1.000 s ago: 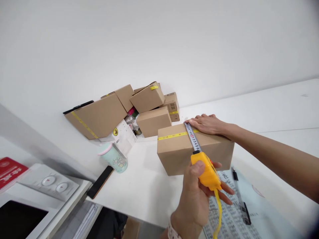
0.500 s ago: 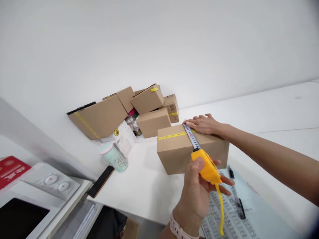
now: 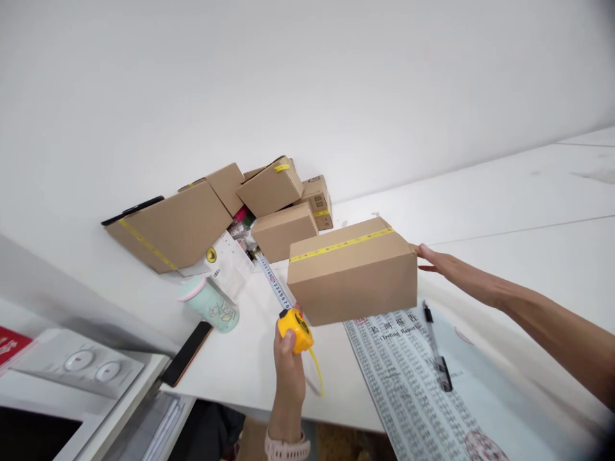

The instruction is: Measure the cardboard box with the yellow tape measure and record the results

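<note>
My left hand (image 3: 289,366) is closed round a yellow tape measure (image 3: 296,327) just left of a cardboard box (image 3: 353,275) sealed with yellow tape. The measure's blade (image 3: 270,276) is pulled out and runs up and left along the table beside the box's left end. My right hand (image 3: 439,262) reaches in from the right, fingers stretched flat against the box's right end. The box stands on the white table (image 3: 504,211), above the top edge of a printed sheet.
Several cardboard boxes (image 3: 177,224) are piled against the wall at the back left. A mint cup (image 3: 209,305) lies on its side and a dark phone (image 3: 185,353) rests near the table edge. A printed sheet (image 3: 408,384) with a pen (image 3: 436,349) lies front right.
The tape measure has left the top of the box and now runs along its left side. My right hand has slid from the box's top to its right end.
</note>
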Available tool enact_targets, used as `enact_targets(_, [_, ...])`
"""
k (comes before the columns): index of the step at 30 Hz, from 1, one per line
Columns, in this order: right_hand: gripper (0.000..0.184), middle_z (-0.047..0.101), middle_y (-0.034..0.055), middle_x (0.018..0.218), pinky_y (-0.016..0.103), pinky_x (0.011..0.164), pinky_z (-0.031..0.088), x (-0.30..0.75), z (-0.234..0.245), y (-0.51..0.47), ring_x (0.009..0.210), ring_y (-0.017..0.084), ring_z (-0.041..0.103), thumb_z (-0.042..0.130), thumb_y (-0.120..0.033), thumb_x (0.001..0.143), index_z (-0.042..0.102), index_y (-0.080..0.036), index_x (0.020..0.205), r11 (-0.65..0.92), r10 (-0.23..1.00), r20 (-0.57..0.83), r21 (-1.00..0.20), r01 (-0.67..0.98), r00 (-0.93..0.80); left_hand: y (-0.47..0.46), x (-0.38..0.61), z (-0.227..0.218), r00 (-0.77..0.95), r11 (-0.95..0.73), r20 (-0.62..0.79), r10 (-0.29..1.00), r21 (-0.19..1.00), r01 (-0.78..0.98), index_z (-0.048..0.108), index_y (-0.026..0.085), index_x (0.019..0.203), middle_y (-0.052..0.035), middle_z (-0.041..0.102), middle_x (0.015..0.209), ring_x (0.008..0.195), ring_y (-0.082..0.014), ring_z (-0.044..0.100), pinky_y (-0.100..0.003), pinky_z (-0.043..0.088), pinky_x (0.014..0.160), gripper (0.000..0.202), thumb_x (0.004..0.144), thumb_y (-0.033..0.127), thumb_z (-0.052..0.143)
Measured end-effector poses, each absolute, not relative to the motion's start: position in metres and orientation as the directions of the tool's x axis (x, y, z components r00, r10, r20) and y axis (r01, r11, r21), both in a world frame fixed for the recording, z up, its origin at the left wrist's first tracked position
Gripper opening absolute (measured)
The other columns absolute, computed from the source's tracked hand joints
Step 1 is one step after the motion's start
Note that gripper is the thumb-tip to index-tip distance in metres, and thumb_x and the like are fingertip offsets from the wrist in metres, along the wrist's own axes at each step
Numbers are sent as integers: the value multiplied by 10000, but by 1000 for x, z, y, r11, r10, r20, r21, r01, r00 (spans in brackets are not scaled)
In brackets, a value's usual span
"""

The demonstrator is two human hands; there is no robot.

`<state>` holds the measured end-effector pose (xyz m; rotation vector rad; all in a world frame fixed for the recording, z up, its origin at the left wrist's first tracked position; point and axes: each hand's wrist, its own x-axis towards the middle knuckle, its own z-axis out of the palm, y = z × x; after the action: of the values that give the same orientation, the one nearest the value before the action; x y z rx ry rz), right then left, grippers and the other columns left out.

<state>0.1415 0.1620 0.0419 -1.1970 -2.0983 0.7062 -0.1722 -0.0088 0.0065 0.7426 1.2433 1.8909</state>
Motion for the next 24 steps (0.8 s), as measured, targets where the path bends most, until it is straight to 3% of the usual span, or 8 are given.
enact_targets(2, [560,569,-20,1455,479,1018,529,137,58,156,1339,293,520,276,-633,974,495,-419,1442,435,861,228,-793,426,-454,1,-172,17,-535,-291,111,838,919,-264,637,165,1186,-135,677,1258,1285,-303,555,-368,403,1074,615,713,539,758])
enact_targets(4, [598,587,11,1436,483,989,546,133,83,158,1285,329,563,393,-680,924,506,-386,1432,378,889,228,-856,354,-397,8,-171,37,-515,-338,157,843,899,-278,656,171,1144,-126,710,1188,1243,-311,594,-403,411,1082,572,724,550,738])
enact_targets(8, [627,728,91,1192,495,775,610,123,118,180,990,369,706,453,-749,860,628,-303,1265,272,942,159,-877,397,-295,16,-170,77,-503,-371,187,844,880,-295,671,158,1075,-125,752,1054,1155,-343,654,-464,457,1043,529,733,559,710])
enact_targets(12, [580,773,114,964,490,659,614,110,107,210,802,351,736,415,-746,870,706,-273,1038,196,951,51,-861,469,-305,25,-171,84,-520,-280,105,848,921,-270,645,136,1064,-116,766,949,1052,-321,703,-450,487,994,525,735,537,723])
enact_targets(16, [525,755,142,1068,504,767,598,99,80,227,934,358,721,387,-624,908,717,-230,1013,167,965,-23,-716,678,-261,35,-176,78,-536,-206,47,843,949,-240,631,126,1060,-109,758,903,939,-291,732,-420,511,937,533,739,544,709])
enact_targets(19, [552,680,161,1267,533,920,541,95,76,229,1108,376,656,391,-567,903,679,-185,1179,191,969,-2,-626,756,-246,28,-179,81,-547,-249,140,825,960,-129,632,136,1055,-112,745,966,929,-267,721,-368,527,874,516,738,534,717])
enact_targets(22, [623,601,148,1386,531,973,510,95,92,215,1176,369,607,387,-588,906,580,-198,1352,282,959,191,-686,671,-208,4,-174,87,-313,-301,264,912,950,-76,628,171,1094,-104,721,1001,788,-237,714,-311,548,703,531,742,550,745])
enact_targets(24, [661,628,130,1345,468,878,571,96,109,196,1082,328,650,315,-637,931,530,-230,1405,315,943,222,-841,439,-249,-17,-164,88,-29,-198,196,980,966,-166,604,214,1163,-93,704,989,650,-206,687,-292,535,581,605,711,574,786])
